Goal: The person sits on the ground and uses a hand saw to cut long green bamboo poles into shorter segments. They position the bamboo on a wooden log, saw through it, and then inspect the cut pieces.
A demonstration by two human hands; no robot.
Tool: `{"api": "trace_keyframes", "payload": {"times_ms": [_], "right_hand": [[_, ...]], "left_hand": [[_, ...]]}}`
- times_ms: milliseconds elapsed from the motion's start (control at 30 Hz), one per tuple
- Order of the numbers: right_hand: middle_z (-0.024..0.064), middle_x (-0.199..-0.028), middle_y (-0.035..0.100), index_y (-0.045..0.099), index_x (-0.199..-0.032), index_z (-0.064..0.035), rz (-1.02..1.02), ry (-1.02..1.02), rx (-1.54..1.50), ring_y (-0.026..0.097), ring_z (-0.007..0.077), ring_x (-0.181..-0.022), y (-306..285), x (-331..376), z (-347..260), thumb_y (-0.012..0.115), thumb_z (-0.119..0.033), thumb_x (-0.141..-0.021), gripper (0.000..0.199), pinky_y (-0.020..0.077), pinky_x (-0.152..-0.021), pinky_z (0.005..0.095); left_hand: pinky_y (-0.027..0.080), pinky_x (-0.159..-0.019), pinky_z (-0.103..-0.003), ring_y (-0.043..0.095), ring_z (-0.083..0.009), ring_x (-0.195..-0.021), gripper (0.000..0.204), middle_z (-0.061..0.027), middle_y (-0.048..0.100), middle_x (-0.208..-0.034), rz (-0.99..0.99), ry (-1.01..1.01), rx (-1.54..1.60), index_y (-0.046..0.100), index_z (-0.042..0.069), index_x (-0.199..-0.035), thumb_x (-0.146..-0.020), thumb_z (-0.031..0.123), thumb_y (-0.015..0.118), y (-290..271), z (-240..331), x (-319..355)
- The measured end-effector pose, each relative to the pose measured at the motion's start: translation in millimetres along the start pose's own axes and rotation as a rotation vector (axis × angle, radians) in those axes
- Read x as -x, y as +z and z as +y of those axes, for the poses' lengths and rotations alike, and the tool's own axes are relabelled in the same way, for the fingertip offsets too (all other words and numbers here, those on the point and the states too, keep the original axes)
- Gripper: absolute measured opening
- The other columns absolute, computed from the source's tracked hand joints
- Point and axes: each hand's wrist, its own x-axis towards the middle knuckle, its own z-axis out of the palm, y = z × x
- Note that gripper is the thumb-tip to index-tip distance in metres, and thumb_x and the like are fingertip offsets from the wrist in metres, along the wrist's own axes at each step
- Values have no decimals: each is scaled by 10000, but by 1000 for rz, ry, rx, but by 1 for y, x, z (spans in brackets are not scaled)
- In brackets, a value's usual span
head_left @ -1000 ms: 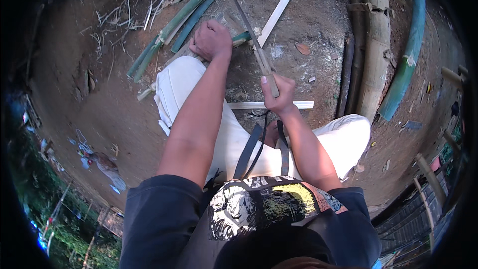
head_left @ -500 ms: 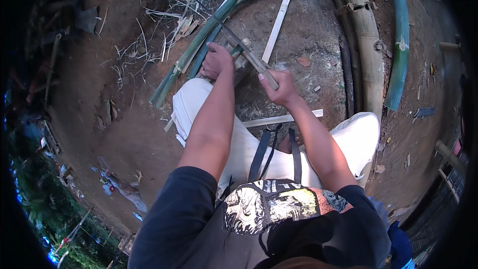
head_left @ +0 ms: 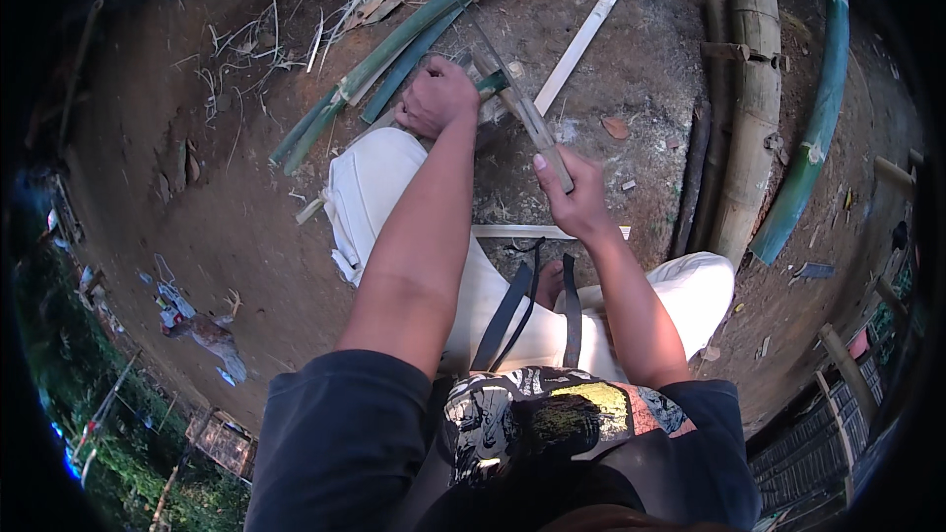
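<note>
My right hand (head_left: pixel 574 197) is closed around the wooden handle of a long-bladed knife (head_left: pixel 494 49). Its thin, dark blade slants up and left, crossing just by the end of a short green bamboo piece (head_left: pixel 491 85). With curled fingers, my left hand (head_left: pixel 439 99) grips this piece beside my raised left knee; the fingers hide most of it. Under the blade and bamboo is a pale wooden block (head_left: pixel 500 106), partly covered. Long green bamboo poles (head_left: pixel 414 47) lie just beyond my left hand.
A pale split strip (head_left: pixel 594 28) lies beyond the knife, and another strip (head_left: pixel 522 232) lies before my bare foot. On the right rest a thick dry bamboo log (head_left: pixel 752 128) and a green pole (head_left: pixel 816 128). Thin shavings (head_left: pixel 370 0) litter the ground at far left.
The view has shifted and turned slightly. My right hand has drawn a little away from the left, with the knife more upright. The green bamboo end shows more plainly beside the blade.
</note>
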Motion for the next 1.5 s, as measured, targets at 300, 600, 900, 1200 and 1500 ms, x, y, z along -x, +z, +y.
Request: {"api": "trace_keyframes", "payload": {"times_ms": [300, 600, 900, 1200, 1500], "right_hand": [[27, -537, 507, 599, -699, -30, 162, -190, 51, 513, 93, -494, 12, 0, 19, 626, -220, -963, 327, 379, -471, 300], [68, -546, 491, 514, -609, -30, 91, -322, 13, 504, 179, -474, 0, -4, 9, 654, -208, -924, 388, 377, -475, 328], [107, -548, 498, 567, -657, -16, 114, -103, 68, 526, 259, -465, -17, 33, 4, 652, -132, -911, 291, 386, -478, 359], [115, -551, 512, 586, -681, -10, 103, 8, 79, 533, 247, -453, -25, 61, 3, 645, -139, -919, 277, 386, -469, 359], [109, -543, 510, 576, -675, -12, 63, 93, 38, 546, 208, -457, -47, 115, -14, 649, -170, -922, 302, 394, -463, 343]], "left_hand": [[344, -1026, -409, 662, -274, -1011, 446, -151, 740, -944, -24, 67, 7, 762, 67, -852, -912, 344, 418, 3, -1, 1], [361, -992, -408, 683, -269, -925, 433, -135, 744, -862, 19, 154, -56, 758, 76, -779, -896, 322, 422, 16, -14, -3], [363, -985, -404, 680, -274, -923, 421, -124, 746, -869, 32, 97, -26, 755, 78, -777, -891, 320, 430, 3, -3, 2], [342, -1014, -418, 668, -304, -999, 442, -150, 743, -937, -61, 77, -29, 774, 93, -889, -901, 357, 419, 1, -2, 1], [345, -993, -401, 665, -269, -949, 410, -135, 740, -881, 11, 137, -20, 747, 72, -810, -895, 332, 441, 9, -8, 2]]}}
